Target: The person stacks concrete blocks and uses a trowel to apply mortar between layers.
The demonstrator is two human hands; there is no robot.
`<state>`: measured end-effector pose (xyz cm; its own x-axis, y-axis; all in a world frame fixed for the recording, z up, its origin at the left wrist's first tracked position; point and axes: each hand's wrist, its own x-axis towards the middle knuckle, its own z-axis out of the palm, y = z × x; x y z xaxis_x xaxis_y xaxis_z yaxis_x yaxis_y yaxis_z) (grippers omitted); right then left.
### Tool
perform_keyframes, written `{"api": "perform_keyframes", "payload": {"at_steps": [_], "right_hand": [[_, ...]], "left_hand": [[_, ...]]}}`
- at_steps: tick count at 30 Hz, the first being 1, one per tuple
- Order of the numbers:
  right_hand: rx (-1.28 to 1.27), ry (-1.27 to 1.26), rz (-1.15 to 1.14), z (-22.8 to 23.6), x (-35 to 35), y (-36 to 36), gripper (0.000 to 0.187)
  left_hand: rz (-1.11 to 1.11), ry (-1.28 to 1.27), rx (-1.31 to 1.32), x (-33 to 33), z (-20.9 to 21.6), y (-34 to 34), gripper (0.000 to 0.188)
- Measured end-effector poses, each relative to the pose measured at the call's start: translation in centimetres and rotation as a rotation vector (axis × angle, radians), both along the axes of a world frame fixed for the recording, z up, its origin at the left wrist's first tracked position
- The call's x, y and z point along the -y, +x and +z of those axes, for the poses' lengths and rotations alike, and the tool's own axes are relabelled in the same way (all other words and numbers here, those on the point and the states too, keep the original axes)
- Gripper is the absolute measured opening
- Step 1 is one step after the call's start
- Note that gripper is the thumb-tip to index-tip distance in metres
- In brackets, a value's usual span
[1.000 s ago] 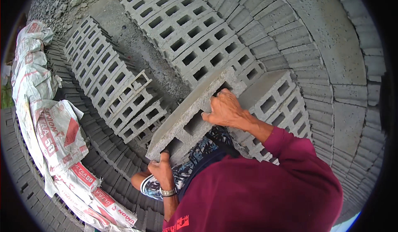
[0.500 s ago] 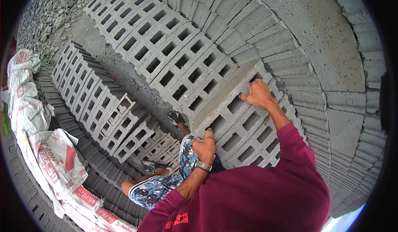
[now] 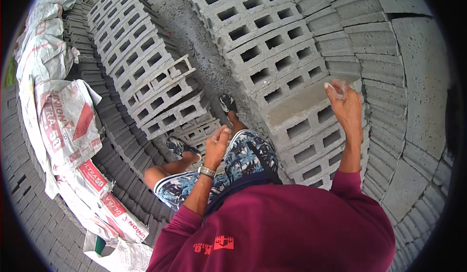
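At the head of the near row, right of the legs, we find the block, its smooth broad face exposed and its holes facing up. We note the right hand at the block's right end, fingers bent, thumb and fingertips apart; given the blur, we cannot tell whether they touch it. The left hand hangs beside the patterned shorts, fingers curled; we cannot tell whether the thumb meets them. Past the block we see the far row; across a dirt strip stands the left row. White-and-red sacks lie farther left.
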<state>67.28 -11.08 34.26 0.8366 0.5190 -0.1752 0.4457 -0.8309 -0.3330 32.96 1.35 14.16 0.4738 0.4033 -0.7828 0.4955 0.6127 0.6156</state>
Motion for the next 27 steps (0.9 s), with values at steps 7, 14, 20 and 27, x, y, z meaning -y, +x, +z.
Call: {"api": "perform_keyframes", "payload": {"at_steps": [7, 14, 20, 27], "right_hand": [[-0.669, 0.052, 0.401, -16.5, -17.5, -22.5, 0.05], [-0.186, -0.247, 0.695, -35.7, -23.1, -36.1, 0.062], [-0.309, -0.273, 0.45, -38.6, -24.5, -38.8, 0.068], [-0.3, -0.368, 0.322, -41.4, -25.4, -39.4, 0.065]], "left_hand": [[0.556, 0.437, -0.458, -14.2, -15.5, -26.9, 0.029], [0.193, 0.388, -0.686, -22.3, -20.8, -32.5, 0.093], [0.053, 0.188, -0.727, -24.2, -27.3, -31.8, 0.09], [0.178, 0.274, -0.59, -23.6, -29.4, -31.2, 0.052]]}}
